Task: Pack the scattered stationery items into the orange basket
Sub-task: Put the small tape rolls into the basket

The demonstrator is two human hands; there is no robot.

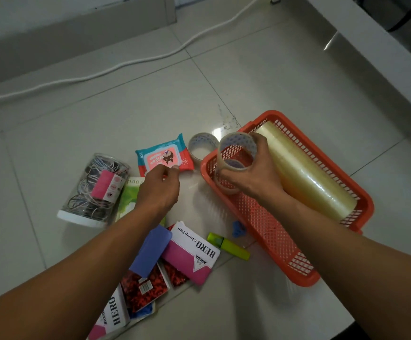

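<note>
Two boxes [194,251] read "HERO"; right hand [251,177] fingers grip tape roll [236,153], left hand [160,187] fingers loosely parted.

We are seeing open room in the near half of the orange basket [268,231], where bare mesh is showing. A long clear roll [305,173] is filling its far-right side, and our right hand [251,175], gripping a tape roll [236,155], is hanging over the far-left corner. Another tape roll [203,146] is sitting just beside that rim. The floor [150,99] beyond the items is lying bare, apart from a white cable [125,65].
</note>
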